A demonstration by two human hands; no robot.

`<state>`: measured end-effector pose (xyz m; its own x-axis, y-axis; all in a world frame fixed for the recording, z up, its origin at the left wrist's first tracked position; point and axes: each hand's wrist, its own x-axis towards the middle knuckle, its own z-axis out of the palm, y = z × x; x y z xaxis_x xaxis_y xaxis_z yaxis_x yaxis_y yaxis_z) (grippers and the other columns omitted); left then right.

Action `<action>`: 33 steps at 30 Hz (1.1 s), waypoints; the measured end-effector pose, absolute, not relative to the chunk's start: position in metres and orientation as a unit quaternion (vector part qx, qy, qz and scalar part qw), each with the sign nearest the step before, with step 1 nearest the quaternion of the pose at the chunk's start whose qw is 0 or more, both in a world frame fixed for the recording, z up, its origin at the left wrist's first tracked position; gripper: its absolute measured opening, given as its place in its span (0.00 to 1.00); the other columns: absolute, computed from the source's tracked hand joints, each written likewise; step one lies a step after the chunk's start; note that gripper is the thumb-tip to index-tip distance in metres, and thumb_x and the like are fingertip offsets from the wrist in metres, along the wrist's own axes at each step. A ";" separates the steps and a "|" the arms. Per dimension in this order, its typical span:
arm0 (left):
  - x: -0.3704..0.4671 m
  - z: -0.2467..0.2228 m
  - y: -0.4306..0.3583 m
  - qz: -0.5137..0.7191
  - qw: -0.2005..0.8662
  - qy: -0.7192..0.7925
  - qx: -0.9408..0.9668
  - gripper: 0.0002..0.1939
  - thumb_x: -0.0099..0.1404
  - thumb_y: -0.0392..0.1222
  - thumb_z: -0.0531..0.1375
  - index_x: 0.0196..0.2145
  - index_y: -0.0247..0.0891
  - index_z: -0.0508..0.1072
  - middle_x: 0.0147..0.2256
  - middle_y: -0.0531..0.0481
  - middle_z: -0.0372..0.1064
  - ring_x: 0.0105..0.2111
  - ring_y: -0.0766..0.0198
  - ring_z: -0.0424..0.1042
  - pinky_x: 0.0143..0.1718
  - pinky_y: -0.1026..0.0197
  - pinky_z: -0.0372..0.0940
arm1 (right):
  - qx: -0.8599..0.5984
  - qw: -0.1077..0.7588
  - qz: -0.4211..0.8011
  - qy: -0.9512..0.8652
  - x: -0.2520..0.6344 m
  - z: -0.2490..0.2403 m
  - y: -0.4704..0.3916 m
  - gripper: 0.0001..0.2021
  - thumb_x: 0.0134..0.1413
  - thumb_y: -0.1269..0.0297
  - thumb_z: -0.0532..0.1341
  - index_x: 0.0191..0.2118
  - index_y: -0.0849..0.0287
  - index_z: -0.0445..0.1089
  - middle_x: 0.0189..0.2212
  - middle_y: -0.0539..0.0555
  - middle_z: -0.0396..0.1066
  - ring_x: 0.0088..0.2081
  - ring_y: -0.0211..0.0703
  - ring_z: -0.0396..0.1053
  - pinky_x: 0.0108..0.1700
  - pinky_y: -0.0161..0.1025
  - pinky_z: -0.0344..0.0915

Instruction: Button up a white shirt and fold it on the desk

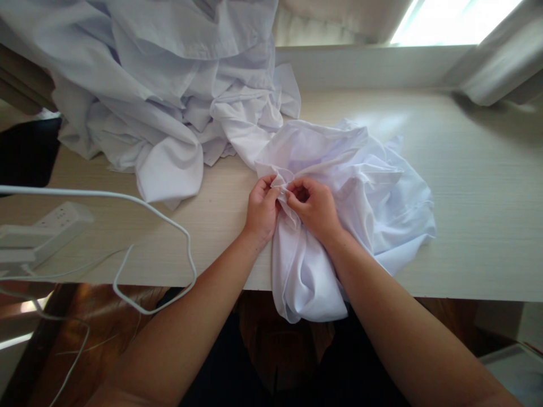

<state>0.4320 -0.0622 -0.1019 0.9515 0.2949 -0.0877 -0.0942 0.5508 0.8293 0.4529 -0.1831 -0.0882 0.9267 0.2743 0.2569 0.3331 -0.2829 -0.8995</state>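
Observation:
A white cloth garment (382,198) lies crumpled on the pale table, and part of it hangs over the front edge. My left hand (263,209) pinches a gathered fold of this garment between thumb and fingers. Close beside it, my right hand (311,203) is also closed on the same fold, thumb and forefinger pressed together. The two hands nearly touch. What lies inside the fold, such as a button or seam, is too small to make out.
A large heap of white garments (169,85) covers the table's back left, touching the held one. A white power strip (63,223) and a looping white cable (169,217) are at the left. A curtain (500,62) hangs at the back right of the table (479,226).

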 end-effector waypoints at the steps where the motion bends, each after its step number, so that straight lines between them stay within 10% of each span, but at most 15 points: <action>1: 0.432 -0.102 -0.062 0.112 0.874 0.108 0.460 0.13 0.55 0.33 0.62 0.40 0.39 0.70 0.35 0.54 0.70 0.34 0.69 0.70 0.42 0.63 0.66 | -0.800 0.568 -0.027 -0.190 0.453 -0.088 -0.183 0.07 0.55 0.62 0.63 0.35 0.60 0.73 0.27 0.50 0.72 0.27 0.37 0.67 0.30 0.36 0.63; 33: 0.430 -0.100 -0.064 0.093 0.872 0.094 0.471 0.15 0.55 0.34 0.63 0.41 0.39 0.70 0.37 0.53 0.72 0.38 0.66 0.72 0.48 0.60 0.66 | -0.799 0.575 -0.024 -0.172 0.453 -0.088 -0.182 0.05 0.56 0.62 0.62 0.35 0.57 0.72 0.27 0.50 0.71 0.28 0.37 0.66 0.32 0.36 0.63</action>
